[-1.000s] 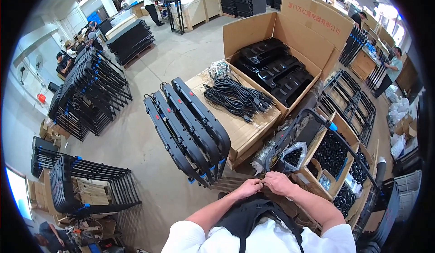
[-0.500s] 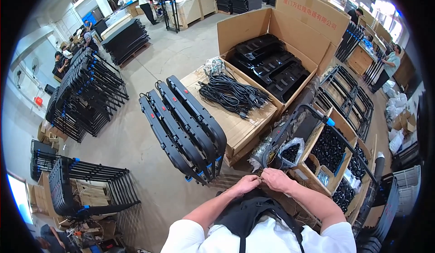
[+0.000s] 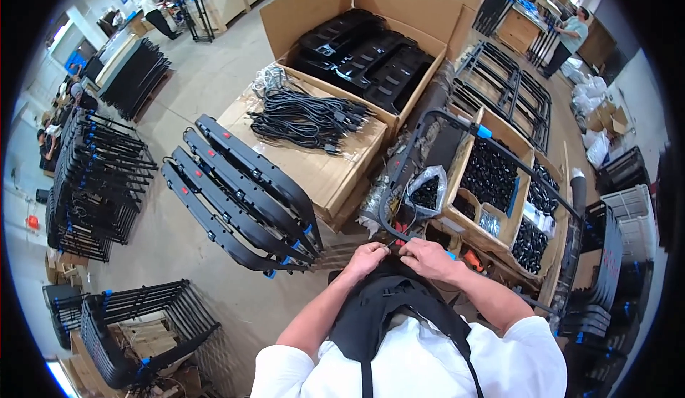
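Hands, two [image 3: 365, 259] [image 3: 428, 257], pinch one black frame [image 3: 457, 123].

Both forearms come up from the lower edge, bare below short white sleeves, elbows spread and bent so that they converge in front of the chest. The left hand [image 3: 365, 259] is curled, knuckles upward, fingertips pinched toward the right. The right hand [image 3: 427, 259] lies just beside it, fingers bent inward to meet the left. The two hands touch at the fingertips.
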{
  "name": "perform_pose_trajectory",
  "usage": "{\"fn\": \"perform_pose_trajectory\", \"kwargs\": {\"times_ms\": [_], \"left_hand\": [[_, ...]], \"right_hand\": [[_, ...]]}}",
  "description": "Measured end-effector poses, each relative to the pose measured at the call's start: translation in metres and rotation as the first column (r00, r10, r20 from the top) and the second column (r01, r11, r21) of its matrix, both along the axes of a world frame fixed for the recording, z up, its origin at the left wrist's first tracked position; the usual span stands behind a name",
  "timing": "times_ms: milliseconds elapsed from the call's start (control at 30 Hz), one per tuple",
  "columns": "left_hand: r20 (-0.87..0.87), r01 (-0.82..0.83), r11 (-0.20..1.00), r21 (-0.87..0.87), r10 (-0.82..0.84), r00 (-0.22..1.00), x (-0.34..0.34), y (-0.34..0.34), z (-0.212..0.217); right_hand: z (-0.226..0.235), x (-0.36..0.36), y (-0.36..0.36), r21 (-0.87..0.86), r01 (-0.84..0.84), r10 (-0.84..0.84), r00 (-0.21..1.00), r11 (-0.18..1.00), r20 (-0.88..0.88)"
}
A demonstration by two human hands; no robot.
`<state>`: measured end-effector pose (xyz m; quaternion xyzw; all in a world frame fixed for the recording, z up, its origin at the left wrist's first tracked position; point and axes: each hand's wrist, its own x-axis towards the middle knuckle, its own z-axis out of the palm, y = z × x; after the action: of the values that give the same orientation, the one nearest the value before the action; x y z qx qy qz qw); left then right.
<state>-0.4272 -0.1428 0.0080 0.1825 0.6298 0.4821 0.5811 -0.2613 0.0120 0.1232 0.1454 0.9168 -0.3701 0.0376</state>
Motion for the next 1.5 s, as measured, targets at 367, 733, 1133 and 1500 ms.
{"fn": "perform_pose_trajectory", "kwargs": {"times_ms": [367,733,1133,1500], "left_hand": [[0.181,0.109,0.994,-0.006,-0.106,0.978,-0.007,0.003,-0.006],[0.470,0.129,0.990,-0.053,-0.089,0.878,-0.026,-0.001,-0.002],[0.482,0.210,0.978,-0.019,-0.175,0.859,-0.021,0.010,-0.001],[0.250,0.191,0.981,-0.025,-0.179,0.952,-0.002,0.009,-0.005]], "right_hand": [[-0.096,0.053,-0.022,-0.128,0.223,-0.152,0.897,0.966,0.416],[-0.252,-0.050,-0.006,0.294,0.675,-0.736,0.627,0.677,0.256],[-0.243,-0.011,-0.014,-0.191,0.582,-0.423,0.744,0.791,0.517],[-0.078,0.031,-0.134,-0.262,0.784,-0.718,0.620,0.562,0.315]]}}
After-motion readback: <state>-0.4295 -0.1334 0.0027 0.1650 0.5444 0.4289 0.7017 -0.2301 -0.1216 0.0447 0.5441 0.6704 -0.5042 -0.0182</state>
